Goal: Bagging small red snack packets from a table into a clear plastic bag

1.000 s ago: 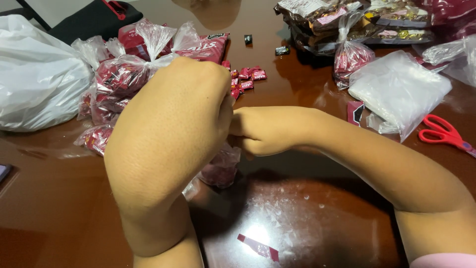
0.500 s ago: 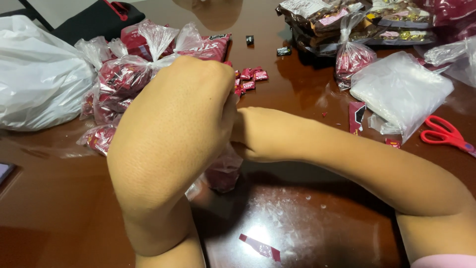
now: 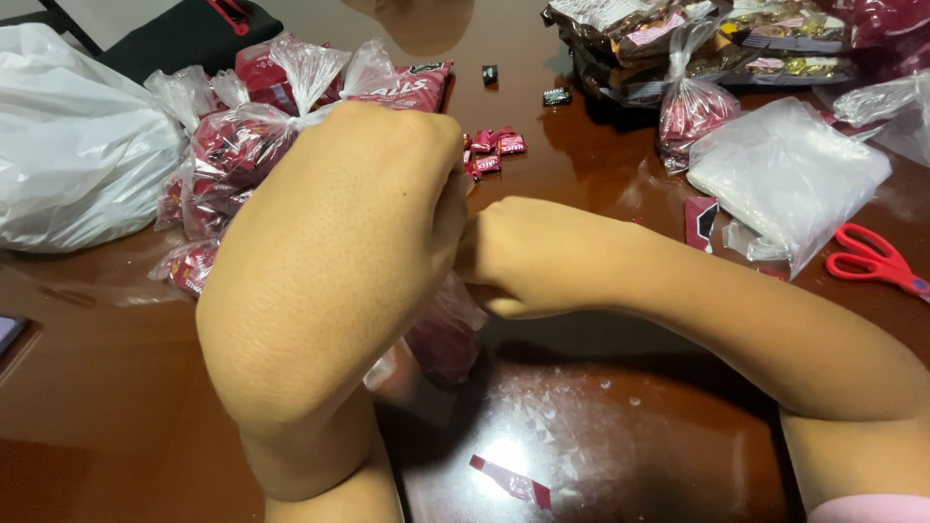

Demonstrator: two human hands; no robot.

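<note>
The brown table (image 3: 116,407) fills the view, and everything else is placed from the small clear bag of red sweets (image 3: 448,334) standing near its middle. Far left of that bag lies a big white plastic bag (image 3: 77,145), and between the two is a heap of tied sweet bags (image 3: 242,145). Up and to the right of the small bag sits a flat stack of clear bags (image 3: 785,174), with red scissors (image 3: 872,260) further right. The left hand (image 3: 329,271) is bunched into a fist right over the small bag, hiding its top; the fingers seem closed on the bag's neck, though the grip itself is out of sight. The right hand (image 3: 528,254) is curled shut against the left, just above the bag. Beyond them lie loose red sweets (image 3: 494,150). Below the bag is a torn red strip (image 3: 511,481).
</note>
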